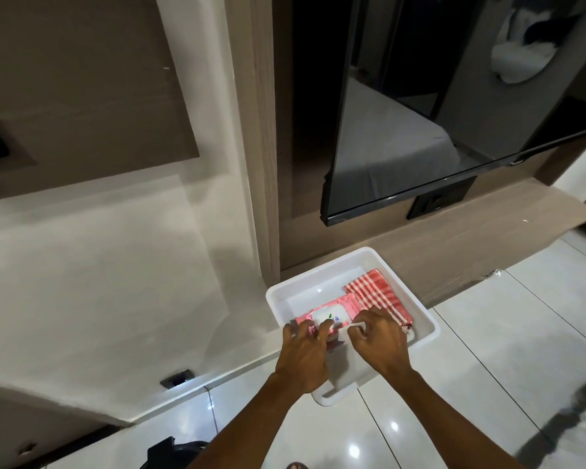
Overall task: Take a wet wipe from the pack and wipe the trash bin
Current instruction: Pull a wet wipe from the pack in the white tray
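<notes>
A pink wet wipe pack point(332, 311) with a white flip lid lies in a white plastic tub point(416, 306) on the tiled floor. My left hand point(305, 353) presses down on the near end of the pack. My right hand point(379, 340) pinches a white wet wipe point(347, 328) at the pack's opening, the wipe partly drawn out. A dark bin with a black bag point(173, 451) shows at the bottom edge, mostly cut off by the frame.
A folded red and white checked cloth point(376, 294) lies in the tub beside the pack. A wall-mounted black TV point(420, 130) hangs above a wooden ledge point(471, 238). White wall and skirting stand on the left. Glossy white floor tiles point(487, 350) extend right.
</notes>
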